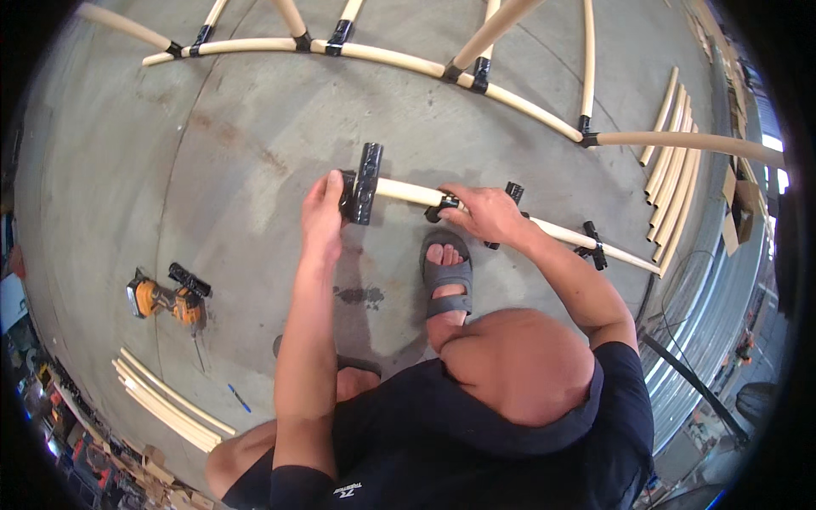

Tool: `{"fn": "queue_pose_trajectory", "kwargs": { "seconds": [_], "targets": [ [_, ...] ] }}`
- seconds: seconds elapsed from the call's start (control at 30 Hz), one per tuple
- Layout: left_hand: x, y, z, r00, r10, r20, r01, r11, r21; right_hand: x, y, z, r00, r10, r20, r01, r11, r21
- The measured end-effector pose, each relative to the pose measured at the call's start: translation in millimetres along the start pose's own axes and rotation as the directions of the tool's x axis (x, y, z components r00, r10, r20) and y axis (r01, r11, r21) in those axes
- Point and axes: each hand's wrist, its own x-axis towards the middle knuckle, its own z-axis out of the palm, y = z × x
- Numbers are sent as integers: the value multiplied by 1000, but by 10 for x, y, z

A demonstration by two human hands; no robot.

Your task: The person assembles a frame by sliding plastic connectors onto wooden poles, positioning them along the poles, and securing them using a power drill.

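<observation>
1. Holding the cream pipe (408, 192) are 2 bare hands; it goes across in front of the person, and its right part comes nearer to the body.
2. The left hand (321, 208) is at the left end of the cream pipe. Its fingers are bent nearly closed, and they have hold of the black end joint (367, 183), whose long tube is crosswise to the pipe.
3. The right hand (490, 212) is around the middle of the cream pipe. Its fingers are curled closed over it, just beside a small black joint (446, 202); how the hidden fingertips lie, I cannot tell.
4. To the right along the cream pipe there are 2 more black joints (592, 246), also crosswise.
5. Beyond the cream pipe, farther from the person, is a large frame (391, 57) of similar pipes with black joints.
6. Near the right end of the cream pipe lie several loose pipes (673, 161); farther right are silver metal lengths (680, 340) and a cardboard box (748, 212).
7. Left of the cream pipe, on its near side, lies an orange and black drill (166, 299). A black fitting (189, 279) is against it or just beside it; I cannot tell which.
8. Nearer to the person than the drill are a blue pen (239, 398) and some short pipes (167, 403).
9. On the near side of the cream pipe is a foot in a grey sandal (448, 274).
</observation>
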Motion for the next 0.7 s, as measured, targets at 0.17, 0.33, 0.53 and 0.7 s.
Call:
{"fn": "queue_pose_trajectory", "kwargs": {
  "seconds": [0.17, 0.33, 0.53, 0.7],
  "targets": [
    [-120, 274, 24, 997, -68, -41, 76, 968, 239, 2, -34, 150, 988, -26, -154, 12, 996, -92],
    [-168, 301, 17, 982, -186, 18, 184, 980, 79, -33, -111, 193, 967, -9, -254, -23, 992, -122],
    [-159, 12, -24, 983, -86, 160, 99, 992, -77, 21, -53, 67, 997, 73, -8, -73, 997, -15],
    [-153, 253, 10, 981, -153, 120, 125, 968, 216, 6, 109, 299, 961, -2, -278, -23, 996, -84]
  ]
}}
